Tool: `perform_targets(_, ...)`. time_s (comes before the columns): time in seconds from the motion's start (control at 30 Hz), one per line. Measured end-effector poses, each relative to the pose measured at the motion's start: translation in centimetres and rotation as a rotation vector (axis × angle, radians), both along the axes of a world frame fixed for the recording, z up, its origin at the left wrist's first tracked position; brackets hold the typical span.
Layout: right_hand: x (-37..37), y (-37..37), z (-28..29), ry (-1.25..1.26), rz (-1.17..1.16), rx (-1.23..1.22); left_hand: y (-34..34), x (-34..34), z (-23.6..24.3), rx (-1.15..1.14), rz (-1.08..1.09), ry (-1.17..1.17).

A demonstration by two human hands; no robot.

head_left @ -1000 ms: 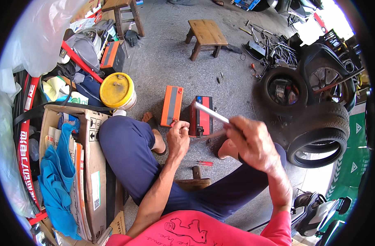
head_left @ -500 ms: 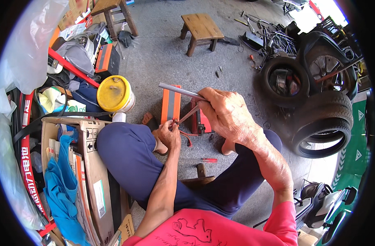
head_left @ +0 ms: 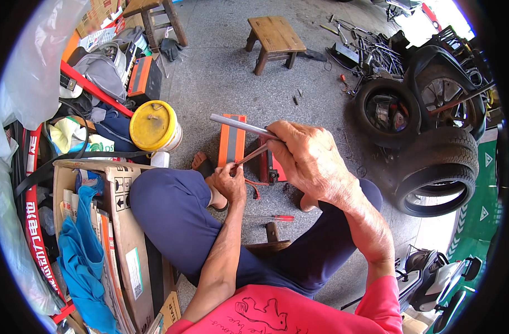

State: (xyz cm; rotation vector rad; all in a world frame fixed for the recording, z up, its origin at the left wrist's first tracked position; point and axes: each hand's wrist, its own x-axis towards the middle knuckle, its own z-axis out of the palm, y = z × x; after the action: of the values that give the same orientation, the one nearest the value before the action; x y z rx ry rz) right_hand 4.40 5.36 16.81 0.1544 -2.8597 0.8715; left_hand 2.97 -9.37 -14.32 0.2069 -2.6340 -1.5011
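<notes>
My right hand (head_left: 315, 158) is closed around a grey metal bar (head_left: 235, 123) that sticks out toward the left. From the same hand a thinner metal shaft (head_left: 252, 156) slants down to my left fingers; whether the two are joined is hidden in the grip. My left hand (head_left: 230, 182) pinches at the shaft's lower end, at the near end of an orange and grey battery-like block (head_left: 232, 139); the fingers cover what they hold. A red block (head_left: 278, 170) with a black fitting stands just right of it. A red wire with a plug (head_left: 257, 194) lies between them.
A red-handled screwdriver (head_left: 283, 218) lies on the floor between my feet. At left are a yellow-lidded bucket (head_left: 153, 125) and a cardboard box (head_left: 133, 222). Tyres (head_left: 387, 113) and heaped metal tools (head_left: 371, 53) lie at right. A wooden stool (head_left: 275, 34) stands ahead.
The grey bar has swung slightly left, and its shaft lies at a flatter slant. My right hand has turned a little with it. My left hand stays at the orange block's end.
</notes>
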Motion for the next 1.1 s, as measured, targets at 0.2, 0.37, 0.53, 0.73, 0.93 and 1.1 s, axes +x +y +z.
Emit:
perform_targets(0.2, -0.2, -0.4, 0.0, 0.04, 0.049, 0.045, 0.0, 0.0, -0.1, 0.04, -0.003, 0.012)
perform_targets(0.37, -0.3, -0.8, -0.2, 0.126, 0.13, 0.112, -0.3, 0.0, -0.5, 0.02, -0.016, 0.065)
perform_targets(0.53, -0.2, -1.2, -0.2, 0.103, 0.21, 0.135, -0.2, -0.1, 2.1, -0.337, -0.114, 0.14)
perform_targets(0.73, -0.7, -1.5, 0.8, 0.123, 0.334, 0.222, 0.1, -0.3, 3.4, -0.322, -0.115, 0.275)
perform_targets(0.93, -1.2, -1.4, 1.8, 0.086, 0.436, 0.218, -0.5, -0.1, -1.3, -0.292, -0.117, 0.193)
perform_targets(1.1, -0.2, -0.9, 0.7, 0.126, 0.396, 0.201, 0.4, -0.4, -0.2, -0.437, -0.102, 0.216)
